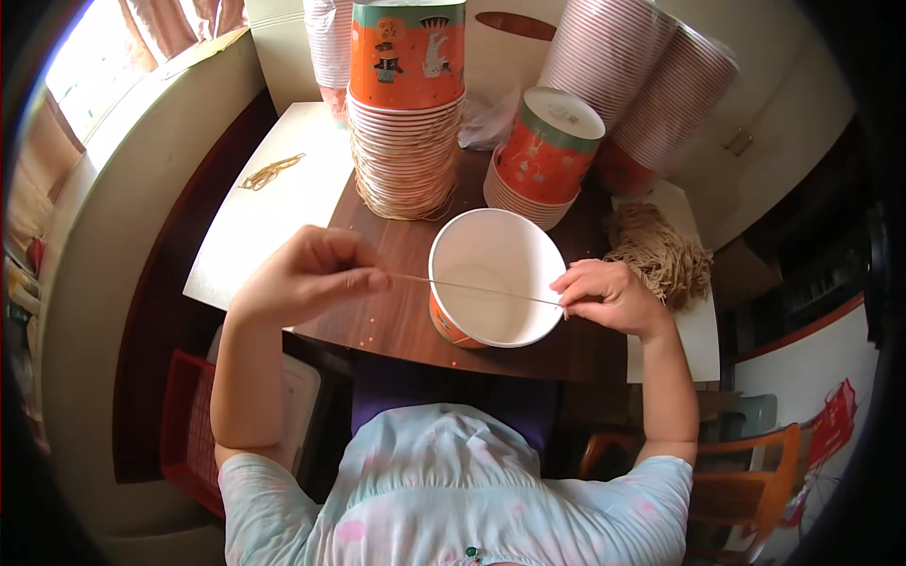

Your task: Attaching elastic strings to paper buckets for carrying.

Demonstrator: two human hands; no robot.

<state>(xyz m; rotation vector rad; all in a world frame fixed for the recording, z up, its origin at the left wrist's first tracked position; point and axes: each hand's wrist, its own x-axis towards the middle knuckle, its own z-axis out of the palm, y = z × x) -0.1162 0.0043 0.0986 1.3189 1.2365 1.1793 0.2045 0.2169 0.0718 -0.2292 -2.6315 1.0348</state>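
Note:
A thin pale string runs taut across the mouth of a paper bucket, white inside and orange outside. My left hand pinches one end between thumb and fingers, above the table to the left of the bucket. At the bucket's right rim, my right hand is closed on the other end, its fingertips touching or very near the rim. The bucket stands with its opening toward me. Behind my right hand lies a heap of loose tan strings.
A tall stack of upside-down buckets with strings round it stands at the back. A shorter stack is right of it. Wrapped stacks lean against the wall. A small string bundle lies on the white surface at left.

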